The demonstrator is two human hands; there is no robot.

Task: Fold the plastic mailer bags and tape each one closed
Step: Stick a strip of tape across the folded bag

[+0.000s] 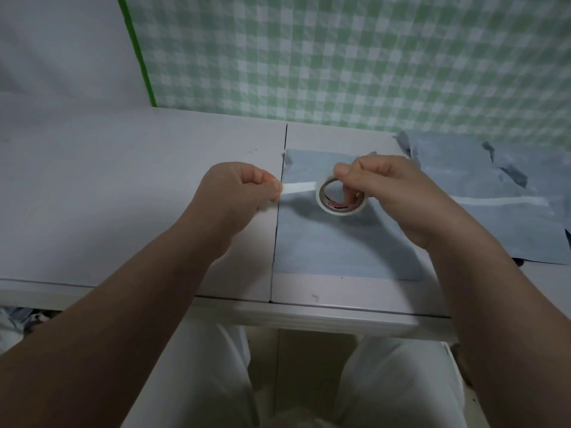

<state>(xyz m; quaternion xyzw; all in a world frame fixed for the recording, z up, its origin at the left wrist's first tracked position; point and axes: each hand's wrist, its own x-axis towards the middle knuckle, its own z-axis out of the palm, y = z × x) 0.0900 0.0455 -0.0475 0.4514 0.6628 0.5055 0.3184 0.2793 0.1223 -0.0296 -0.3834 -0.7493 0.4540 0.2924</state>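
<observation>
The left hand (244,188) is pinching the free end of the tape between thumb and curled fingers, and the right hand (386,186) is gripping the tape roll (341,196), thumb on the outer rim and fingers hooking through the core. A short strip (299,187) is stretching taut between them. Both hands are working over the far half of the folded mailer bag (340,242), which is lying flat on the worktop (123,196) with its left edge along the seam (278,217) between the two panels. The main risk is that the strip is hanging unsupported: if the tension is slackening, it could twist and stick to itself or to the fingers, or touch down on the bag askew. Nothing is pinning the bag, so its fold could be springing open before the tape lands, and a crooked tear could be leaving too little tape to bridge the flap. The strip is running left to right, roughly level, across the bag. The roll is standing on edge with its open core facing the person. The bag's long axis seems to be running away from the person, though foreshortening is making that uncertain. A pile of bags (494,186) is sitting just to the right, one carrying a tape line (500,201).
</observation>
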